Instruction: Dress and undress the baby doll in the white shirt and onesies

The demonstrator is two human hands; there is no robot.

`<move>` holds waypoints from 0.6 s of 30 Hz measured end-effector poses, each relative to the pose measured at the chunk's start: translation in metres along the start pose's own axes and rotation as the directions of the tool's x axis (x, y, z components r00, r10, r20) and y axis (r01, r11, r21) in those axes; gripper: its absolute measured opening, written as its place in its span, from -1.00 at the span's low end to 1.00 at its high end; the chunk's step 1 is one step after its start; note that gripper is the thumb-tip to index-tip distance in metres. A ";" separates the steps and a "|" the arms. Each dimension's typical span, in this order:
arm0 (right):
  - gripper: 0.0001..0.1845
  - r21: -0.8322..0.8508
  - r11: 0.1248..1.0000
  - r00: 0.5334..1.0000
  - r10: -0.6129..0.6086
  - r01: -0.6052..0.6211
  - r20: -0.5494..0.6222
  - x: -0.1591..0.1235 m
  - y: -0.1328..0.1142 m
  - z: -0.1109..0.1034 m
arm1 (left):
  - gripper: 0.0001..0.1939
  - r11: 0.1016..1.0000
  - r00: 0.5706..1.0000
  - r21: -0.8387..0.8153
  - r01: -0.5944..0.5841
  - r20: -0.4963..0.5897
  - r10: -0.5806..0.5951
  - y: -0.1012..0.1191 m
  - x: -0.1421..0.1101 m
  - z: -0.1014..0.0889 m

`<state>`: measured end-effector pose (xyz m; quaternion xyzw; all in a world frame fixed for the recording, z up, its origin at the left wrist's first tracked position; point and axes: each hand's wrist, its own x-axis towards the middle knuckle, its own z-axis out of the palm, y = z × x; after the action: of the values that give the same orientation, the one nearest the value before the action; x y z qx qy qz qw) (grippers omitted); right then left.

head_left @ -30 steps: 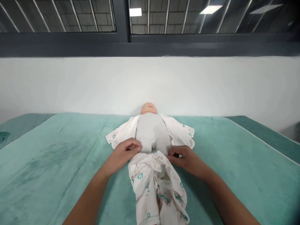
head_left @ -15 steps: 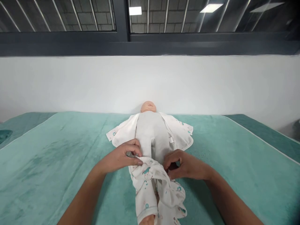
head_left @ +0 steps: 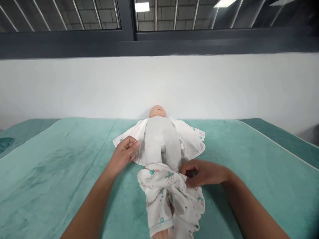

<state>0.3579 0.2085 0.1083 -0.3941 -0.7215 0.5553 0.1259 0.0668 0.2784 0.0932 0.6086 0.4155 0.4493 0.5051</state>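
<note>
A baby doll (head_left: 161, 139) with a grey cloth body lies on its back on the teal blanket (head_left: 54, 172), head toward the wall. An open white printed top (head_left: 191, 141) is spread under its torso. White printed trousers (head_left: 169, 194) are bunched round its legs, and one foot peeks out of a trouser cuff at the bottom. My left hand (head_left: 124, 152) pinches the left flap of the top beside the doll's hip. On the doll's right side, my right hand (head_left: 203, 172) is closed on the waistband of the trousers.
The blanket covers a wide padded surface, with darker teal edges at far left and right. A white wall (head_left: 224, 89) rises directly behind the doll's head, with a dark-framed barred window (head_left: 129, 26) above it.
The trousers have slid down from the doll's hips to its thighs, baring more of the grey body. My left hand let go of the waistband and moved up to the top's left flap.
</note>
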 end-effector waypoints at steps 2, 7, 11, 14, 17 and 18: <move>-0.78 0.054 0.999 0.995 0.001 0.004 -0.103 0.003 0.004 0.001 | -0.76 1.000 0.995 0.022 0.010 0.099 -0.012 0.002 -0.001 -0.001; -0.80 -0.013 0.995 0.853 -0.089 0.096 -0.514 0.018 0.012 0.008 | -0.82 0.954 0.916 0.290 -0.071 0.397 -0.053 0.017 -0.010 0.009; -0.83 -0.066 0.992 0.506 -0.114 0.111 -0.855 0.032 0.018 0.013 | -0.77 0.939 0.842 0.336 -0.072 0.526 -0.124 0.026 -0.013 0.009; -0.83 -0.056 0.997 0.428 -0.074 0.054 -0.901 0.039 0.023 0.014 | -0.76 0.936 0.843 0.330 -0.123 0.533 -0.077 0.025 -0.015 0.010; -0.81 -0.106 0.994 0.433 -0.099 0.007 -0.896 0.042 0.027 0.011 | -0.71 0.912 0.892 0.355 -0.205 0.452 0.025 0.019 -0.015 0.014; -0.81 -0.149 0.989 0.429 -0.140 0.013 -0.892 0.043 0.029 0.009 | -0.70 0.904 0.902 0.367 -0.219 0.430 0.043 0.017 -0.015 0.016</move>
<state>0.3362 0.2348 0.0684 -0.6028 -0.5922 0.2096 0.4919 0.0789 0.2577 0.1064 0.8081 0.3409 0.2482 0.4114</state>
